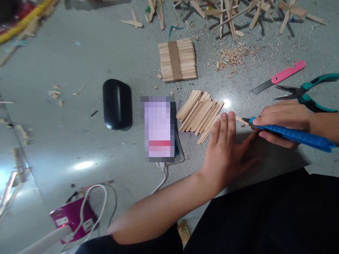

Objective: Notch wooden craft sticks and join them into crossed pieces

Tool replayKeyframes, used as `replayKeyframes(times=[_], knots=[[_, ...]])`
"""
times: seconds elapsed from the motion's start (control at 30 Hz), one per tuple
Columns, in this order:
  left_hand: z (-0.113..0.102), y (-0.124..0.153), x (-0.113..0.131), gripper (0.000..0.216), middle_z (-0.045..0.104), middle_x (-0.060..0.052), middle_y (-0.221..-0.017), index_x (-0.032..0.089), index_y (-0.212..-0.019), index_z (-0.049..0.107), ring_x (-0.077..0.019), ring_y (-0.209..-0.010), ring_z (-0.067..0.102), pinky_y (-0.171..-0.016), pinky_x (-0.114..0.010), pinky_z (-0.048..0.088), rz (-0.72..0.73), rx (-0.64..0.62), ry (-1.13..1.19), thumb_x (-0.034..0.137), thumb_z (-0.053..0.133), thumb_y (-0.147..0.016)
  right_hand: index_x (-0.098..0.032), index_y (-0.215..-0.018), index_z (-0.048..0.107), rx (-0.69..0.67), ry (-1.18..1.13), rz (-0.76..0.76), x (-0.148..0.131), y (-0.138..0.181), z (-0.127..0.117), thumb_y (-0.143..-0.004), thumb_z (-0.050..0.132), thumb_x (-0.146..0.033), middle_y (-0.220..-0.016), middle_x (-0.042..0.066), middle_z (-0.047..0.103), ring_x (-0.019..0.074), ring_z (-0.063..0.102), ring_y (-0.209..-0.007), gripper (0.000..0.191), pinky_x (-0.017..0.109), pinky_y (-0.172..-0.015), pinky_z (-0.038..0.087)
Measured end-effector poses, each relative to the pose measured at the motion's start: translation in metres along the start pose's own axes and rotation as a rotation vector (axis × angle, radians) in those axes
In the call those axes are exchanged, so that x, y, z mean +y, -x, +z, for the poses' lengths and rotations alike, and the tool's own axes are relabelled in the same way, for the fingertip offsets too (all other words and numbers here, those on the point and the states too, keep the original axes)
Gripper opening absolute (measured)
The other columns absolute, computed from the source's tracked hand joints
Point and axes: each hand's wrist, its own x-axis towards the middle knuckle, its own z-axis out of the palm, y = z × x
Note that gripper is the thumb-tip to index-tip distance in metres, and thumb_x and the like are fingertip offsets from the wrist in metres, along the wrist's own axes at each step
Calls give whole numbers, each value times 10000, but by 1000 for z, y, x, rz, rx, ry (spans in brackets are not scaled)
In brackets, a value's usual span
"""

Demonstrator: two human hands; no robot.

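My left hand (224, 151) lies flat on the table with fingers stretched out, touching the edge of a loose pile of craft sticks (200, 113). One craft stick (240, 120) pokes out to the right from beside its fingertips. My right hand (284, 121) is closed around blue-handled pliers (299, 135). Their dark metal tip meets the free end of that stick; the jaws are too small to make out clearly. Above my right hand lie green-handled needle-nose pliers (300, 93) and a pink folding knife (288, 72) with its blade out.
A banded bundle of craft sticks (182, 60) lies behind the pile, beside wood shavings (233, 56). Assembled stick pieces (229, 16) stand at the back. Left of the pile are a phone (159, 128) on a cable, a black case (117, 104) and a purple power strip (75, 217).
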Motion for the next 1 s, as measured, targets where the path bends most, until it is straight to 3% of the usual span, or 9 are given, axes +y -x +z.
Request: replayKeyframes(times=[0.4,0.63,1.0], knots=[[-2,0,-1,1182,305,-234,-1997,398,-1930,267,-556,-1811,399,-1447,-659,377,10,4,-15,861,813,-989,-300,-1304,730,-72,32,28,5,14,1,-1040,697,-275,-881,-18,797,211,720,-658,268,371,-616,528],[-3,-1,0,1201,309,-250,-1989,413,-1932,241,-545,-1818,393,-1442,-663,388,-1,-3,-5,867,817,-981,-297,-1280,728,-52,47,11,3,10,1,-1064,665,-253,-865,-21,779,201,691,-648,229,371,-615,503],[-4,-2,1,1149,349,-248,-1974,405,-1891,344,-554,-1803,419,-1434,-651,408,-2,1,-26,871,840,-964,-265,-1255,747,-112,176,-24,3,18,1,-1093,614,-308,-807,-4,720,210,621,-647,214,391,-632,478]])
